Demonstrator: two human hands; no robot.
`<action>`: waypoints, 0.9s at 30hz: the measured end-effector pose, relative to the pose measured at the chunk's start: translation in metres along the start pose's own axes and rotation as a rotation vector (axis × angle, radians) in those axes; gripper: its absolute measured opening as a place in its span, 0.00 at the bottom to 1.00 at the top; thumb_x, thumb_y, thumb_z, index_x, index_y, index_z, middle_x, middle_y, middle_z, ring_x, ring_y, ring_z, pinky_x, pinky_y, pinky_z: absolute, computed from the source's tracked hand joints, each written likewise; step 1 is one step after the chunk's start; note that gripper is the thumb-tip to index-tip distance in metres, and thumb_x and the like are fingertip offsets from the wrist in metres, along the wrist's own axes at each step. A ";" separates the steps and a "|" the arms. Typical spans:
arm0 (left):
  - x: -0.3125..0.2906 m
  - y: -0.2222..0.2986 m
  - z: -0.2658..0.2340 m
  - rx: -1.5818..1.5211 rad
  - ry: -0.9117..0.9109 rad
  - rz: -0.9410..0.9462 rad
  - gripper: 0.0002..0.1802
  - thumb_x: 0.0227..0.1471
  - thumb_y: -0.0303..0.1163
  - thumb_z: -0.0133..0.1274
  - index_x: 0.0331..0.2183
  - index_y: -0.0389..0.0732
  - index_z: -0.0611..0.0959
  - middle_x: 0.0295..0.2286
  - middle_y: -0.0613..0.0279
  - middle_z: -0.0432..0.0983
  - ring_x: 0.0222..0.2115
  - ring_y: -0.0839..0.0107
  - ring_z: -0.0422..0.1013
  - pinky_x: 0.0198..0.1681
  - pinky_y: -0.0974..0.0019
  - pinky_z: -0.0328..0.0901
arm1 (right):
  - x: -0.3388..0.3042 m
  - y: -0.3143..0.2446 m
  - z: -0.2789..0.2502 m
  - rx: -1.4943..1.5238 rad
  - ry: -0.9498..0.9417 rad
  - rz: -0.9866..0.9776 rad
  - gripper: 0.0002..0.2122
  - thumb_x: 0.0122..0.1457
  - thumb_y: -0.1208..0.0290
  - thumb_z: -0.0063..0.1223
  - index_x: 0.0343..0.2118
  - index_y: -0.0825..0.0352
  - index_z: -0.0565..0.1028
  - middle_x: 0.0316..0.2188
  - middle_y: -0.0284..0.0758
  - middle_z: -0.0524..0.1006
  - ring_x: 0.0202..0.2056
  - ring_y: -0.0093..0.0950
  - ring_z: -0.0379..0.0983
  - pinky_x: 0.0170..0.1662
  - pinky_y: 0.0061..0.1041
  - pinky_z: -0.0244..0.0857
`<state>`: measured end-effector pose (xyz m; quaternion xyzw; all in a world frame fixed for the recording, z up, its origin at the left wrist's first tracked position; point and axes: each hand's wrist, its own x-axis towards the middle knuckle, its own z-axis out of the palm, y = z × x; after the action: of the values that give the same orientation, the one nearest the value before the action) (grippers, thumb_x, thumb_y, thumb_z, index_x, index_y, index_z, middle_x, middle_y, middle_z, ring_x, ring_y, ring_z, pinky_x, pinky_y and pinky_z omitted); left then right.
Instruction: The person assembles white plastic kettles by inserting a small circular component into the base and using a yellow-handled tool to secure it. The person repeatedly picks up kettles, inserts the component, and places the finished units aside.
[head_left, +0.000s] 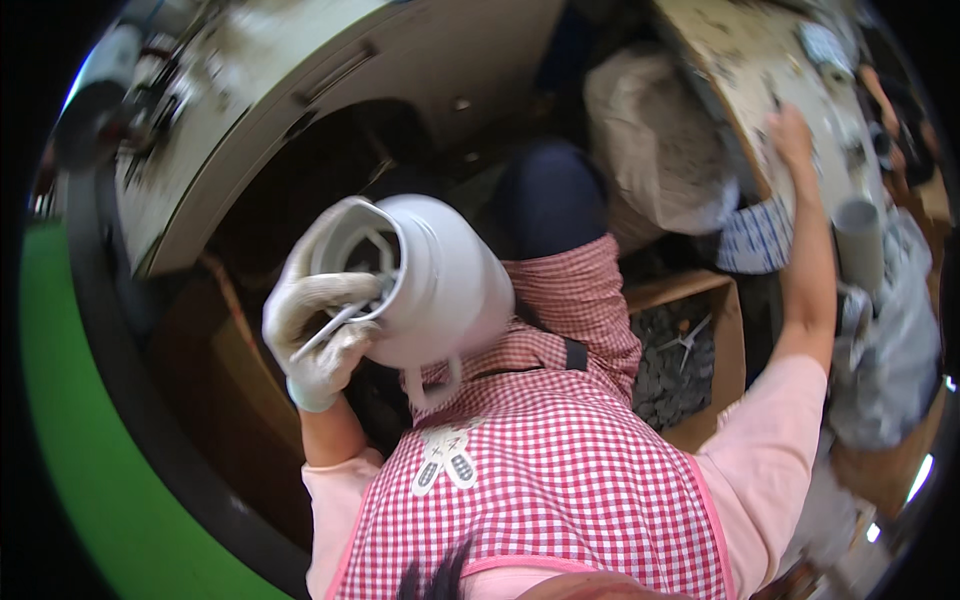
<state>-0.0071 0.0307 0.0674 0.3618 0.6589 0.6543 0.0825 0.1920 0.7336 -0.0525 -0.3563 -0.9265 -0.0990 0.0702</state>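
Observation:
My left hand (325,305), in a whitish glove, grips a pale grey plastic jug-shaped shell (455,270) by its open mouth. The shell lies tilted in front of my body, its mouth turned left and a loop handle underneath. A thin white strip (330,332) crosses between the gloved fingers near the rim; whether it belongs to the shell I cannot tell. Far off to the right, my bare right hand (791,138) is over the worktable (735,45), fingers closed around something small and dark at their tips, too blurred to name.
An open cardboard box (722,325) at my right holds dark grey pieces (665,375) and a white three-armed part (686,340). Beyond it stands a large pale sack (650,135). A grey cylinder (857,240) and plastic bag (885,345) are farther right. A cluttered bench (290,55) runs along the left.

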 end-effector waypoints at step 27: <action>-0.070 -0.059 0.027 0.852 -0.364 0.390 0.15 0.33 0.38 0.71 0.27 0.47 0.84 0.49 0.46 0.79 0.52 0.47 0.74 0.57 0.45 0.67 | -0.227 -0.422 -0.171 0.585 -0.999 -0.806 0.25 0.74 0.55 0.37 0.29 0.73 0.75 0.19 0.42 0.78 0.18 0.31 0.76 0.23 0.28 0.71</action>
<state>0.0371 0.0183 -0.0163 0.5880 0.7625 0.2567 -0.0831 0.0850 0.2404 0.0112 0.0451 -0.8963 0.3111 -0.3128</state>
